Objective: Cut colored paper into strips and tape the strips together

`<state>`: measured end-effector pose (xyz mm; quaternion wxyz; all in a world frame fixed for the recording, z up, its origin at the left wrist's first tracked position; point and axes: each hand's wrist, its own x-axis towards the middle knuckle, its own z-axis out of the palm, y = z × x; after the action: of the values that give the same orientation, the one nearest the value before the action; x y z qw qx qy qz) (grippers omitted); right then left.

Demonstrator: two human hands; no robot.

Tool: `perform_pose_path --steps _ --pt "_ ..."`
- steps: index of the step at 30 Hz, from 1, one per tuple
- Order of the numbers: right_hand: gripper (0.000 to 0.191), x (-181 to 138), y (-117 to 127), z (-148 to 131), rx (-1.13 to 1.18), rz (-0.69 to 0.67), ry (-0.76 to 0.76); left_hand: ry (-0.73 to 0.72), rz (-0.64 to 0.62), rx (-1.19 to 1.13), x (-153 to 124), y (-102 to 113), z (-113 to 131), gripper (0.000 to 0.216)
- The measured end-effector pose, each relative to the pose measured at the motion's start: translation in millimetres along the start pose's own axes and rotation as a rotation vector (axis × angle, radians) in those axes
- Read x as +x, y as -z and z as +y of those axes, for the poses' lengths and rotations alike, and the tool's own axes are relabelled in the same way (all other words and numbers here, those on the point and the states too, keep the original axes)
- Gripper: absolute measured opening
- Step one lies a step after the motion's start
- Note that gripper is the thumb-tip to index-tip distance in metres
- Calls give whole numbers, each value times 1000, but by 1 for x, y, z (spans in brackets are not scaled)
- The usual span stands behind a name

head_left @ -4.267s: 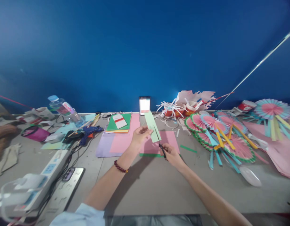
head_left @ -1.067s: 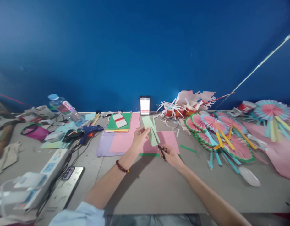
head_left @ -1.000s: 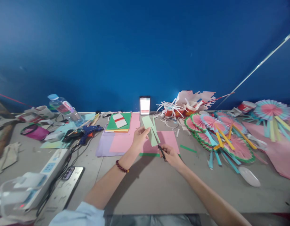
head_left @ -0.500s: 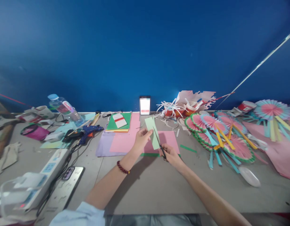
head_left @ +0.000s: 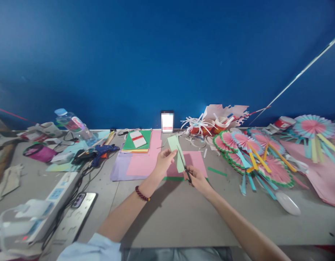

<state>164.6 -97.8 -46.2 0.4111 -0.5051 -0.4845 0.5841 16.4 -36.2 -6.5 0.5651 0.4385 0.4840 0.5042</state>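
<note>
My left hand (head_left: 165,159) pinches a pale green strip of paper (head_left: 172,142) by its left edge, holding it raised over the table. My right hand (head_left: 197,176) is closed around the handles of dark scissors (head_left: 188,174). Their blades lie along the right side of the green paper, where a narrow strip is partly split off. Beneath the hands lie pink paper sheets (head_left: 197,159) with a dark green strip along the front edge. My fingers hide part of the scissor handles.
Pleated paper fans (head_left: 246,145) with streamers crowd the right, near a white glue bottle (head_left: 288,203). Red cups (head_left: 221,125) stand at the back. Left are a stack of coloured paper (head_left: 145,139), a blue glue gun (head_left: 102,154), a phone (head_left: 80,214), a power strip (head_left: 54,203) and a bottle (head_left: 74,125).
The scissor blades have shifted slightly against the green paper. Both hands stay in nearly the same place, and the rest of the table looks the same.
</note>
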Motion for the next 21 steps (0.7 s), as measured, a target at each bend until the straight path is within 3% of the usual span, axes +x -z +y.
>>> perform_pose_path --steps 16,21 --pt "32 4 3 11 -30 22 54 23 -16 -26 -2 0 4 42" --pt "29 7 5 18 -53 26 49 21 -27 -11 -2 1 3 35"
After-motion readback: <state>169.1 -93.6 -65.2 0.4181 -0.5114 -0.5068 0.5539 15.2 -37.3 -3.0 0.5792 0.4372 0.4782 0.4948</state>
